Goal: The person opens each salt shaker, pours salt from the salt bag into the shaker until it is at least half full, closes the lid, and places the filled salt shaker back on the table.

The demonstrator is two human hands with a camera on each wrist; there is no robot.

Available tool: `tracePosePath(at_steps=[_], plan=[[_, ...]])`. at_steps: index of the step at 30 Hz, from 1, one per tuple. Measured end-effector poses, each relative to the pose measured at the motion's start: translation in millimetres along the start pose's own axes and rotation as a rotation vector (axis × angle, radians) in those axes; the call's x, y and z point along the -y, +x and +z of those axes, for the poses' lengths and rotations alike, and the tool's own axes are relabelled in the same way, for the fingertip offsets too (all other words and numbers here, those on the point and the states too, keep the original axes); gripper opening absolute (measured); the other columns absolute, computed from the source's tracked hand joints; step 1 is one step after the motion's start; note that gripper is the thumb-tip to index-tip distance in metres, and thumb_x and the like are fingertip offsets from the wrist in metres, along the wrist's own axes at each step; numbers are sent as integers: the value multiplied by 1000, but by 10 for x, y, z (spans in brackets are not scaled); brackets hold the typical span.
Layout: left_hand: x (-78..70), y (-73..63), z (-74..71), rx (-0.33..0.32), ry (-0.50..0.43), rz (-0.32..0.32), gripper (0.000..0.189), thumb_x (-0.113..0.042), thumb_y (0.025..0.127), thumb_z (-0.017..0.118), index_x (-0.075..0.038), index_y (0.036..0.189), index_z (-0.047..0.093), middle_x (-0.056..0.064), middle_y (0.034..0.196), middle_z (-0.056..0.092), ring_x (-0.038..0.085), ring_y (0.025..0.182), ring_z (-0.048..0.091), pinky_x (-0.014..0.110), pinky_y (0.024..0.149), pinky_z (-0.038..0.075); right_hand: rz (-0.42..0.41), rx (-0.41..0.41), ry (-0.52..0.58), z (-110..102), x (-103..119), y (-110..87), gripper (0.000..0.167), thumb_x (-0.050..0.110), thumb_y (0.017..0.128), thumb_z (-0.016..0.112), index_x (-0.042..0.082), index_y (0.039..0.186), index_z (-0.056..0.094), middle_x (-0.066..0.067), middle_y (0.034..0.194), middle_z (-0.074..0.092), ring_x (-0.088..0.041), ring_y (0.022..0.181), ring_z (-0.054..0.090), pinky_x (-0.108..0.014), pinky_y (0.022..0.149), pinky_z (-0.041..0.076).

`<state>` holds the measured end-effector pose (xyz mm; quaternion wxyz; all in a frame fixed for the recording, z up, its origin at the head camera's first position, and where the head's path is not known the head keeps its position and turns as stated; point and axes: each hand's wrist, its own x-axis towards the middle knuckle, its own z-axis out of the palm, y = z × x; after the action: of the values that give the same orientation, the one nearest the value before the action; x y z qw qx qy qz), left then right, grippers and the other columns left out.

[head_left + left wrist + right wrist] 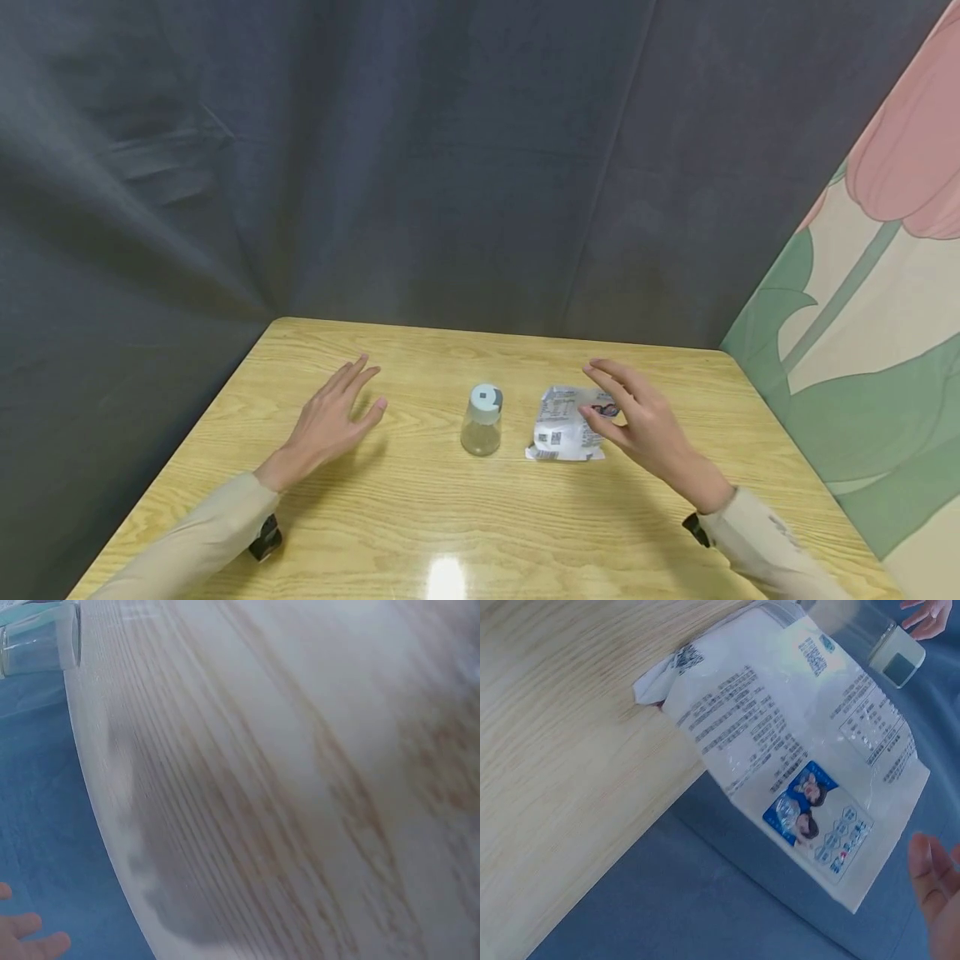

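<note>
A clear jar (481,435) with a pale blue lid (486,398) stands upright near the middle of the table. Just to its right sits a white printed plastic packet (558,425), its text and a small picture facing the right wrist camera. My right hand (637,421) hovers beside the packet's right side, fingers spread and holding nothing. Over the table's left part is my left hand (326,425), fingers extended, apart from the jar. In the left wrist view only some fingertips (30,937) show at the lower left corner.
The wooden table (420,508) has a dark blue curtain (465,183) behind it and along the left. A wall with a tulip pattern (885,333) borders the right side. Dark wrist cameras (266,537) are strapped at both sleeves.
</note>
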<state>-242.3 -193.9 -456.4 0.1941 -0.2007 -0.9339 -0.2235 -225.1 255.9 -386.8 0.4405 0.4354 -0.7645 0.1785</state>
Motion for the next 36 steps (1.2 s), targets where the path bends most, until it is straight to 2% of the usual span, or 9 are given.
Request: tracePosePath(at_steps=[9, 13, 16, 22, 28, 36], plan=[[-18, -4, 53, 2, -13, 17, 59, -47, 99, 54, -12, 146, 47, 14, 157, 34, 39, 141, 33, 66, 102, 40, -11, 49, 11, 122, 75, 56, 50, 41, 102, 54, -2, 127, 63, -20, 124, 62, -35, 104, 64, -46, 69, 57], [-41, -11, 58, 2, -25, 22, 59, -47, 99, 55, -11, 146, 47, 14, 157, 34, 41, 140, 34, 66, 103, 39, -12, 82, 28, 164, 103, 80, 48, 39, 103, 54, -1, 127, 63, -19, 125, 61, -33, 104, 64, -42, 63, 57], [-60, -8, 59, -6, -29, 33, 59, -45, 99, 56, -10, 145, 48, 14, 155, 36, 42, 139, 36, 66, 103, 39, -8, 118, 34, 192, 127, 81, 48, 40, 103, 53, -1, 124, 64, -17, 124, 62, -30, 101, 65, -38, 59, 57], [-75, 2, 71, -8, -28, 45, 58, -45, 99, 56, -9, 144, 49, 13, 154, 38, 41, 138, 37, 65, 101, 42, -2, 171, 37, 282, 175, 81, 49, 41, 103, 52, -2, 122, 65, -17, 122, 63, -29, 96, 68, -38, 63, 60], [-93, -6, 100, 3, -21, 46, 57, -46, 99, 55, -10, 143, 50, 14, 152, 41, 39, 137, 39, 64, 103, 41, 24, 190, 37, 375, 235, 114, 48, 42, 103, 51, 0, 122, 66, -15, 122, 63, -22, 78, 69, -30, 53, 56], [-133, -12, 144, 19, -43, 27, 58, -48, 99, 54, -12, 143, 50, 13, 150, 44, 39, 134, 43, 64, 98, 45, 59, 259, 64, 482, 329, 164, 46, 41, 101, 57, 4, 128, 62, -14, 128, 60, -20, 74, 67, -30, 56, 57]])
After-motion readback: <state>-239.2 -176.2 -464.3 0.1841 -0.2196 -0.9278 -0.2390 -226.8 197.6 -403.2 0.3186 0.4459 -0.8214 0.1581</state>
